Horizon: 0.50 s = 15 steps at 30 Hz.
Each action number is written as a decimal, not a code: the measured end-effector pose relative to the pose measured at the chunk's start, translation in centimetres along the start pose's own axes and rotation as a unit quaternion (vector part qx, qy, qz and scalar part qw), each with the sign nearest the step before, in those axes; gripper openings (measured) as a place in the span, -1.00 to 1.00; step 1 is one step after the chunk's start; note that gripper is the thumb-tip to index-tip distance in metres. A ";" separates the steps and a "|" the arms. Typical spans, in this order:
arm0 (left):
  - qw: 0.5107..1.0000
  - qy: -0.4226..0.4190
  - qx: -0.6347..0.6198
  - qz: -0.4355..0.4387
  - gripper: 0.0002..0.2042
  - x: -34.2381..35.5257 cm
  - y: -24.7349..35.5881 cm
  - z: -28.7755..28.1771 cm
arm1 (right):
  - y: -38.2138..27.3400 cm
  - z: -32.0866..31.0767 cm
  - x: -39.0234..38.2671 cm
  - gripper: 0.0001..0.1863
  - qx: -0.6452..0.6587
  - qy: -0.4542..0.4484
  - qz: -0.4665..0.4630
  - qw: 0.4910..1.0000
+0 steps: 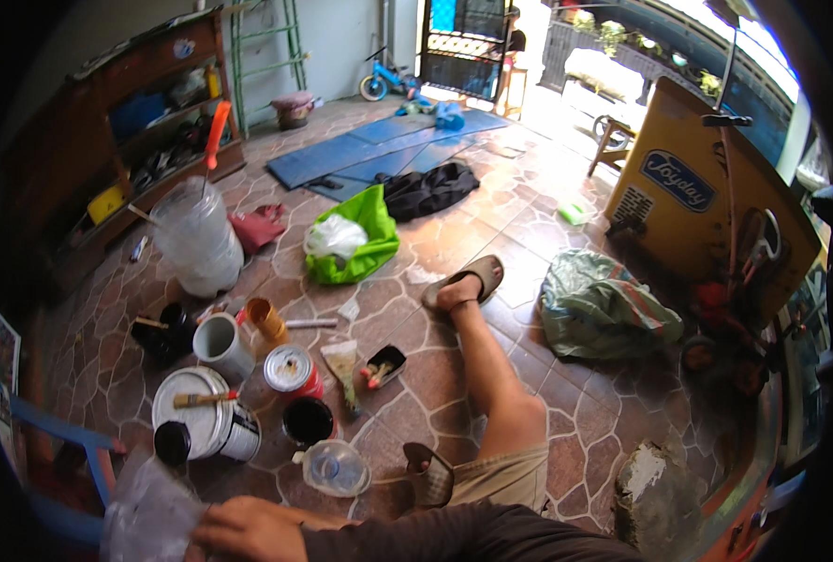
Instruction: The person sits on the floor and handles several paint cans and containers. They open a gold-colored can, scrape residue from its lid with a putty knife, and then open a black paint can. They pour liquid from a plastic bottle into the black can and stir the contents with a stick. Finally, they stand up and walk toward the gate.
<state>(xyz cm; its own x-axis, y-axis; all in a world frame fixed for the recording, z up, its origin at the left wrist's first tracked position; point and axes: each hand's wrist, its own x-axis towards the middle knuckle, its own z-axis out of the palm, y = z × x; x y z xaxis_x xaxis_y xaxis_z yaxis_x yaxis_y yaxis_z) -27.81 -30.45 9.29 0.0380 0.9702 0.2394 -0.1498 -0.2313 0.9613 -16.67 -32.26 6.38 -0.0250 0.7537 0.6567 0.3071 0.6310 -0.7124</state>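
At the lower left my right hand (252,530), at the end of a dark sleeve, has its fingers closed on a blurred clear plastic bag (149,515). A strip of bare forearm (327,518), apparently my left, shows behind it; that hand's fingers are hidden. Above the bag stands a white paint bucket (168,398) with a paintbrush (206,400) lying across its lid and a black cap (172,442) near its edge. Beside it are a red paint can (292,371), an open black container (307,421) and a clear plastic jug (336,468).
A grey pipe-like container (223,347), orange jar (265,320), wide brush (341,371) and black tray (383,365) stand or lie on the floor. Farther off are a bagged bucket (196,239), green bag (369,234), sack (604,304) and yellow board (707,197). My leg (505,379) stretches forward.
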 end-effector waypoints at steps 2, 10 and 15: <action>1.000 -0.002 0.004 -0.008 -0.83 0.1 0.1 -0.9 | 0.9 -0.7 -0.3 -0.71 0.029 0.065 0.007 0.997; 0.988 -0.145 -0.027 -0.039 -0.46 1.9 -1.5 3.4 | -0.4 -10.3 -2.1 -0.80 0.139 0.109 0.181 0.967; 0.973 -0.165 -0.105 -0.120 -0.67 4.4 -1.5 7.2 | -1.0 -13.7 -2.6 -0.76 0.202 0.307 0.261 0.893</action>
<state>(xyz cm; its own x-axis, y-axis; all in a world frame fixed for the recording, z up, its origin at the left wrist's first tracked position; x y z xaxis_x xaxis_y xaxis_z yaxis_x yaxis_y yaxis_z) -20.36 -26.35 9.92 0.4068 0.9103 0.0763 -0.2952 0.0520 0.9540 -3.85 -37.35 8.82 0.5851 0.8000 0.1331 -0.2471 0.3322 -0.9103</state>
